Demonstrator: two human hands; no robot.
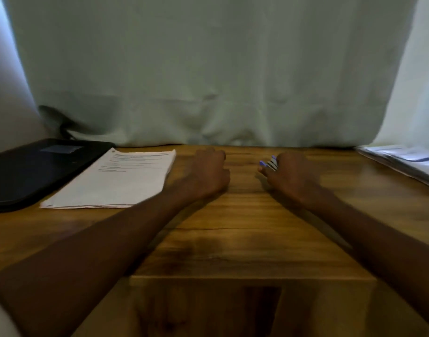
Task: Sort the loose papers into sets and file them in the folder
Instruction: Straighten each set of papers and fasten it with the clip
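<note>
You look to be at the start: nothing is sorted or filed yet. Your left hand (208, 171) rests mid-frame on the table (233, 239), fingers curled under, apparently gripping nothing. Your right hand (291, 176) pinches some small blue-tipped items (269, 163), too blurred to name. The next move likely calls for reaching left to the papers (116, 181), a squared white stack with printed lines, lying at centre left just beside the folder (38, 166). That folder is dark, flat and closed at the left edge. More sheets (408, 161) lie at the right edge.
</note>
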